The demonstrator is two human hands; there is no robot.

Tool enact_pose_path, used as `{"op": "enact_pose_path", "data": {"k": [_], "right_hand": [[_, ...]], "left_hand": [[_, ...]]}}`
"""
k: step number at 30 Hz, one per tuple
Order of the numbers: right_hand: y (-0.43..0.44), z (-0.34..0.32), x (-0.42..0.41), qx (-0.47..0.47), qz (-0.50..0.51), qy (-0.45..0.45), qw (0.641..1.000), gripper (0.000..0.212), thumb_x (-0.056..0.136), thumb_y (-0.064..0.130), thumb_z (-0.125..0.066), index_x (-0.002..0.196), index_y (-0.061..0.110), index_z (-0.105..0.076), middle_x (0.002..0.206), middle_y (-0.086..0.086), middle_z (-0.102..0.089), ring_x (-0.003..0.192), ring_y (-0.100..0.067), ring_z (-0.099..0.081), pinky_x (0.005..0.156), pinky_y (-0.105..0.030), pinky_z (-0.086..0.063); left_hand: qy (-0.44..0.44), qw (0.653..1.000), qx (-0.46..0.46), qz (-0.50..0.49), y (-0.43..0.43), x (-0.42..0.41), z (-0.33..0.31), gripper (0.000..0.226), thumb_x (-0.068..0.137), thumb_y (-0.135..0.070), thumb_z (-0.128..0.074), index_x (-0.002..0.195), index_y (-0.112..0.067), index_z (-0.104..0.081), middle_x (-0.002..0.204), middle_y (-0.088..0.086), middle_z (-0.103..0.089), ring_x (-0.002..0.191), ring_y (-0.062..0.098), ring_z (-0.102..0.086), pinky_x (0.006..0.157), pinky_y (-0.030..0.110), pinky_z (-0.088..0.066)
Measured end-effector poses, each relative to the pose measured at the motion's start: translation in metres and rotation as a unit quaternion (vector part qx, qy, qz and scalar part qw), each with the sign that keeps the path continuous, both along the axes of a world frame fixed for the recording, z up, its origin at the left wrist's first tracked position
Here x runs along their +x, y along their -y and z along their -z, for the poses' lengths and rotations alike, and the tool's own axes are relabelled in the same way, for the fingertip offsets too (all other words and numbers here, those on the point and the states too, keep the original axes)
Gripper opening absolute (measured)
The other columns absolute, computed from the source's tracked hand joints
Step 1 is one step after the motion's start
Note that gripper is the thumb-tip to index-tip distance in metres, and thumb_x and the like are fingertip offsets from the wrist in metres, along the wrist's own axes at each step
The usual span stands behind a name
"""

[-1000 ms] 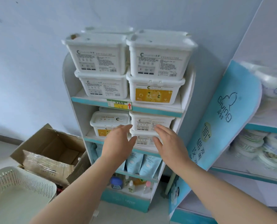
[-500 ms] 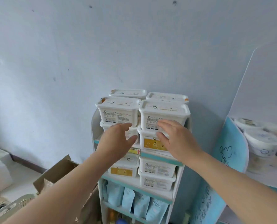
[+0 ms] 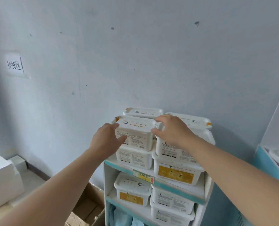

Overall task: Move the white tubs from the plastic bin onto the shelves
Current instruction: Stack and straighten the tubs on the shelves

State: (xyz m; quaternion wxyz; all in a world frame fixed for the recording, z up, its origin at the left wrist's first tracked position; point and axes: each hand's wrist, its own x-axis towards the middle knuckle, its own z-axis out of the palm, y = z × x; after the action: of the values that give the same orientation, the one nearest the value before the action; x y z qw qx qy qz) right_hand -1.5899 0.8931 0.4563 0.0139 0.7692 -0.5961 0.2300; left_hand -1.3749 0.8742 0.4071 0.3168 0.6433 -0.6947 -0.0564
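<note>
Several white tubs stand stacked on the white shelf unit [image 3: 109, 185] with teal edges. My left hand [image 3: 105, 139] lies against the left front corner of the top left tub [image 3: 136, 135], thumb across its label face. My right hand [image 3: 173, 129] rests on that tub's right edge, in the gap beside the neighbouring top tub [image 3: 171, 149], fingers arched over the lid rim. Two more tubs stand behind them, and further ones fill the shelf below [image 3: 132, 191]. The plastic bin is out of view.
An open cardboard box [image 3: 86, 207] sits on the floor left of the shelf unit. White foam blocks [image 3: 2, 181] lie at the far left below a paper sign [image 3: 14, 65] on the wall. A second blue-edged shelf [image 3: 272, 160] stands at right.
Both hands rose from the second shelf's tubs to the top stack and now touch the top left tub. The view tilted upward, so the bin dropped out of sight.
</note>
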Motion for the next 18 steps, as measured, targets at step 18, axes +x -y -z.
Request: {"op": "enact_pose_path", "data": {"k": [18], "right_hand": [[0.025,0.015,0.024,0.059,0.152,-0.003,0.987,0.048,0.072,0.052,-0.071,0.11,0.025,-0.059,0.109,0.011,-0.057,0.102,-0.014,-0.054,0.083,-0.029,-0.046]], "left_hand": [[0.091,0.985,-0.053,0.138,0.087,0.023,0.024,0.066,0.087,-0.062,-0.047,0.137,-0.018,-0.042,0.152,0.012,-0.024,0.141,0.029,-0.018,0.116,0.039,-0.016]]}}
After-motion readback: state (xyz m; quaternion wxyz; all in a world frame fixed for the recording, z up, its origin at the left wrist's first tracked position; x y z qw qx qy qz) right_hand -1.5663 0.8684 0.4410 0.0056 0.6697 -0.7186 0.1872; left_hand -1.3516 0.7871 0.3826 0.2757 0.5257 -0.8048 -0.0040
